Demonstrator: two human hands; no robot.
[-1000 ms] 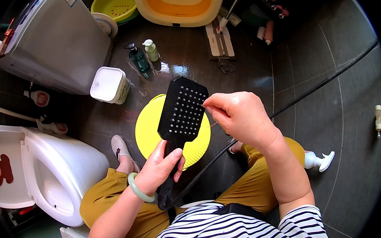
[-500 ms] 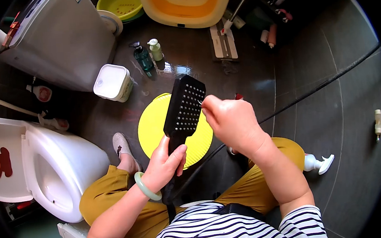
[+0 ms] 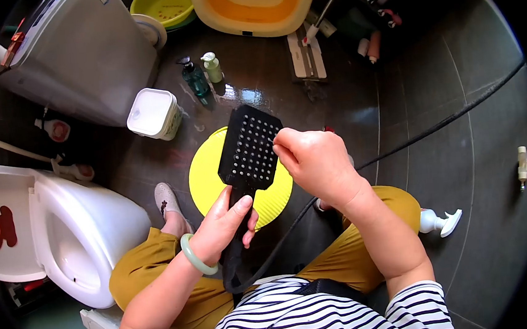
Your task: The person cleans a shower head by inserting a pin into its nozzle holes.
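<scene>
My left hand [image 3: 222, 226] is wrapped round the handle of a black shower head [image 3: 250, 148], whose square face with rows of pale nozzles is turned up towards me. A black hose [image 3: 293, 231] loops from the end of the handle and runs off to the right. At the right edge of that face, my right hand [image 3: 316, 160] is closed in a pinch. What its fingertips hold, if anything, is too small to make out. Below both hands a round, ribbed yellow thing [image 3: 205, 169] sits on the floor, partly hidden by the shower head.
A white lidded tub [image 3: 153, 114] and two pump bottles [image 3: 195, 77] stand on the wet dark floor ahead. To the left is a toilet [image 3: 89, 234] with its lid up. An orange-and-white basin [image 3: 258, 16] and a flat mop [image 3: 306, 56] lie beyond; a white spray bottle [image 3: 432, 220] is at right.
The shower head has turned so its face shows more broadly and has shifted slightly left. The hose now bends in a loop below the handle. My right hand has stayed at the edge, pinched.
</scene>
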